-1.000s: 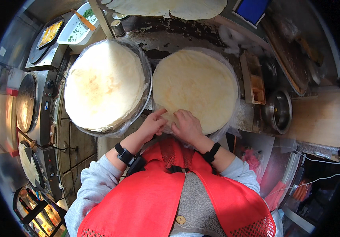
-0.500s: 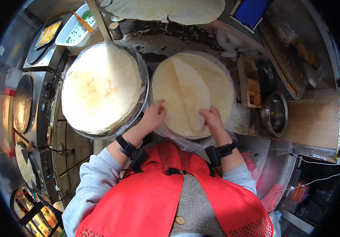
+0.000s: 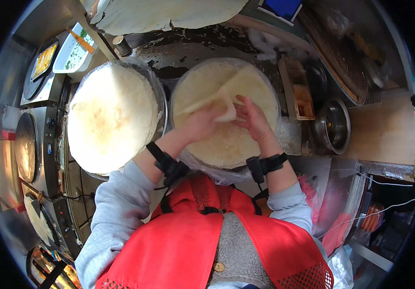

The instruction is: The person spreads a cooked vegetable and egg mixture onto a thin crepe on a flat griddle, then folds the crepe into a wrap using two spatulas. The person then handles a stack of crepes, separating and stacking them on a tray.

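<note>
A stack of thin pale round flatbreads (image 3: 217, 144) lies on plastic film in front of me. Across its top, one flatbread (image 3: 226, 98) is partly folded, its raised flap blurred by motion. Over the left side of that flap is my left hand (image 3: 202, 125), its fingers smeared, so their grip is unclear. Just right of the flap's tip, my right hand (image 3: 253, 118) is open with the fingers apart. Left of it stands a second, sunlit stack of flatbreads (image 3: 113, 120), lightly browned at the middle, touched by neither hand.
Round griddles (image 3: 26, 147) line the left side. A white tub (image 3: 65, 60) with chopped greens and a wooden-handled tool stands at the far left, near a shaker can (image 3: 121, 45). At right are a divided box (image 3: 298, 91) and a steel bowl (image 3: 332, 125). A large flat sheet (image 3: 169, 14) spans the far edge.
Both hands have moved away from me over the right stack. My right hand has let go of the flatbread's near edge, and the flap now lies differently, crossing the far part.
</note>
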Available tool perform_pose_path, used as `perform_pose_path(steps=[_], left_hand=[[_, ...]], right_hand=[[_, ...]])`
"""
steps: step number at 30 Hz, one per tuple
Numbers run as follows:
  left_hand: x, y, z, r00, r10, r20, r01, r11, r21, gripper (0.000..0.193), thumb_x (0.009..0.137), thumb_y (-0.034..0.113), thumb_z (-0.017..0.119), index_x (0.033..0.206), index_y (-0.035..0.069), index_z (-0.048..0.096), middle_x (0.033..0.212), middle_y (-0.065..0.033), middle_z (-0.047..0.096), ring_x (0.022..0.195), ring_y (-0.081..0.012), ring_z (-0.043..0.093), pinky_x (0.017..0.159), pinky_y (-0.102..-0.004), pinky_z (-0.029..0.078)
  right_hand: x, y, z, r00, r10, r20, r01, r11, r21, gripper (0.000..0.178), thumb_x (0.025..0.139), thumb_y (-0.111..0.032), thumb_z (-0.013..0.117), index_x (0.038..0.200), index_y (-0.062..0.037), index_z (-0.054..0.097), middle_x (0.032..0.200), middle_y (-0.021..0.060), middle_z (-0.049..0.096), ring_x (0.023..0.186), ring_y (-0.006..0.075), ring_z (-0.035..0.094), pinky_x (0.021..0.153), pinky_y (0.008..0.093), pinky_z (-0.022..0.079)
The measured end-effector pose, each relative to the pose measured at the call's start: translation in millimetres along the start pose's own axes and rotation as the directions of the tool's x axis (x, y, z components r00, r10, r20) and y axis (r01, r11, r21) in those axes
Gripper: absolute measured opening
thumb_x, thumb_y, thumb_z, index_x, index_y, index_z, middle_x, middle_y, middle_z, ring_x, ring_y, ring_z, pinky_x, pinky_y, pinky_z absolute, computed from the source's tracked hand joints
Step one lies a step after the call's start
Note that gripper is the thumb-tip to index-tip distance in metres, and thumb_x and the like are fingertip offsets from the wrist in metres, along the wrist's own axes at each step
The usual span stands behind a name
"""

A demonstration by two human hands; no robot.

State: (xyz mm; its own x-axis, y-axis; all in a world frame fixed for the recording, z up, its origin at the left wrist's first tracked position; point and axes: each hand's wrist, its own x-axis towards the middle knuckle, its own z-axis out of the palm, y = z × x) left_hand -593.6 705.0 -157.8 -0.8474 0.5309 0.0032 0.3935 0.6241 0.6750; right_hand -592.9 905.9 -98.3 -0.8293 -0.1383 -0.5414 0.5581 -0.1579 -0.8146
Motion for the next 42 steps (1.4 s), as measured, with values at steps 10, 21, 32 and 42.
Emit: perform_pose_path(steps=[10, 21, 32, 42], left_hand=[[-10, 59, -38, 0.873, 0.415, -0.256, -0.416, 0.908, 0.053, 0.044, 0.083, 0.021, 0.059, 0.127, 0.013, 0.054, 0.115, -0.0164, 0.059, 0.104, -0.0353, 0.057, 0.091, -0.0434, 0.045], [12, -8, -56, 0.839, -0.531, 0.117, 0.445, 0.546, -0.710, 0.036, 0.096, 0.024, 0.050, 0.128, 0.007, 0.050, 0.106, -0.0108, 0.064, 0.093, -0.0271, 0.063, 0.078, -0.0403, 0.051], [-68, 13, 21, 0.736, -0.648, 0.194, 0.321, 0.083, -0.943, 0.029, 0.095, 0.015, 0.050, 0.119, -0.001, 0.055, 0.104, -0.0084, 0.063, 0.090, -0.0176, 0.062, 0.074, -0.0286, 0.051], [-43, -30, 4, 0.735, -0.677, 0.040, 0.199, 0.159, -0.967, 0.025, 0.095, 0.016, 0.052, 0.110, -0.002, 0.059, 0.093, -0.0074, 0.064, 0.082, -0.0151, 0.060, 0.070, -0.0289, 0.049]], right_hand=[[35, 0, 0, 0.956, -0.256, -0.145, 0.245, 0.965, -0.089, 0.033, 0.089, -0.016, 0.062, 0.118, 0.0006, 0.055, 0.109, 0.0087, 0.062, 0.095, 0.0199, 0.061, 0.079, 0.0341, 0.052], [31, -14, 34, 0.948, -0.316, -0.038, 0.250, 0.814, -0.525, 0.066, 0.083, -0.034, 0.069, 0.134, -0.0014, 0.045, 0.121, 0.0173, 0.059, 0.103, 0.0256, 0.061, 0.083, 0.0353, 0.051], [12, 8, 84, 0.960, -0.119, 0.254, 0.275, 0.227, -0.934, 0.050, 0.074, -0.025, 0.064, 0.118, -0.0012, 0.058, 0.100, 0.0226, 0.065, 0.094, 0.0368, 0.063, 0.082, 0.0413, 0.050], [-22, 16, 86, 0.939, -0.211, 0.272, 0.324, 0.276, -0.905, 0.020, 0.079, -0.019, 0.055, 0.091, -0.0059, 0.064, 0.080, 0.0184, 0.066, 0.081, 0.0359, 0.064, 0.073, 0.0475, 0.050]])
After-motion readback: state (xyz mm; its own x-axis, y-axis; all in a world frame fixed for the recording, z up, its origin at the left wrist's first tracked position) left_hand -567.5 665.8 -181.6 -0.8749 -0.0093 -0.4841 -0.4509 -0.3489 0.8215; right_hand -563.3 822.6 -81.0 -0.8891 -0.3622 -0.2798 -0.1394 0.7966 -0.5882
